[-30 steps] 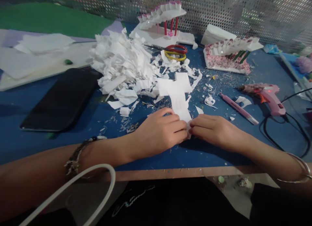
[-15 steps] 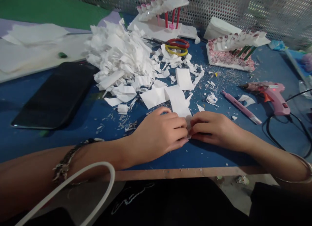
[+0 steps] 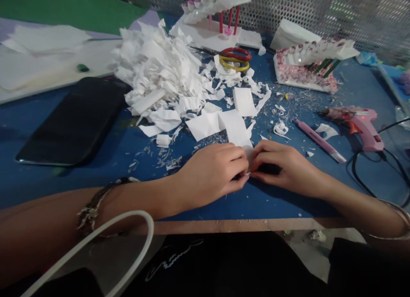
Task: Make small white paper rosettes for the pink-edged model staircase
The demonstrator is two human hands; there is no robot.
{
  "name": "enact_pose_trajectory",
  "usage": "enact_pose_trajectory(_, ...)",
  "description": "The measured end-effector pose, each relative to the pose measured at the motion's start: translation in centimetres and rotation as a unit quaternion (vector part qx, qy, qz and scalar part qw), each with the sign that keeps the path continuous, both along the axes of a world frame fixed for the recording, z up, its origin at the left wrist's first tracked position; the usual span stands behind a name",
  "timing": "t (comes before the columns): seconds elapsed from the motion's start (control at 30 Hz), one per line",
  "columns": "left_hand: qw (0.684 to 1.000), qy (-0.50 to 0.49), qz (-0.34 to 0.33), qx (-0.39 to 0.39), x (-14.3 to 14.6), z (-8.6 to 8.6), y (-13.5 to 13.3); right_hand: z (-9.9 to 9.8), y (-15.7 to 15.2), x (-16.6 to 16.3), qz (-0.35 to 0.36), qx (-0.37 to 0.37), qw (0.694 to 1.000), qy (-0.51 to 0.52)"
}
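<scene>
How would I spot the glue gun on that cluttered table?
Start at the blue table and go to its right side, past the person's right hand pinching a paper strip. Beyond a slim pink pen lies the glue gun, a black cord trailing from it. It alone is pistol-shaped, pink with an orange trigger.

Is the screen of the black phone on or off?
Off: the phone lies flat, its screen wholly dark, with no light on it.
</scene>
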State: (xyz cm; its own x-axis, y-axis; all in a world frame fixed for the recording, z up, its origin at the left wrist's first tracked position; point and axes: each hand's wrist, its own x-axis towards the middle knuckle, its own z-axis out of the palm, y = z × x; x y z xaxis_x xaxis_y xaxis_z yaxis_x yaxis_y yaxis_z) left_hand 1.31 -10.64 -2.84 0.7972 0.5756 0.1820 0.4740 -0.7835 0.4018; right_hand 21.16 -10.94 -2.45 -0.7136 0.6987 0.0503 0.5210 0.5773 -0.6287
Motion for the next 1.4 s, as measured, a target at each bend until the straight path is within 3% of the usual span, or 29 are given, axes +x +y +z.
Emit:
enact_pose_trajectory(0.37, 1.000, 0.005, 0.011, -0.001, 0.2, -0.2, 0.2, 0.1, -0.3, -0.7, -0.037, -0.003, 0.999, -0.004)
enact_pose_trajectory(0.73, 1.000, 0.002, -0.018, 0.023, -0.1, -0.4, 0.3, -0.1, 0.7, 0.6, 0.051, 0.002, 0.999, 0.019)
enact_pose_trajectory(1.0, 1.000, 0.017, -0.001, 0.008, -0.1, -0.2, 0.2, -0.1, 0.4, 0.5, 0.056, 0.040, 0.997, 0.024)
enact_pose_trajectory(1.17, 0.998, 0.023, -0.018, 0.051, -0.2, -0.2, 0.2, 0.0, 0.3, 0.3, 0.061, 0.065, 0.996, 0.027)
enact_pose_trajectory(1.27, 0.996, 0.025, -0.029, 0.077, -0.2, -0.2, 0.2, 0.0, 0.3, 0.3, 0.055, 0.063, 0.996, 0.018)
enact_pose_trajectory(1.4, 0.998, 0.019, -0.014, 0.055, -0.1, 0.0, 0.1, 0.0, 0.2, 0.3, 0.040, 0.040, 0.998, 0.005)
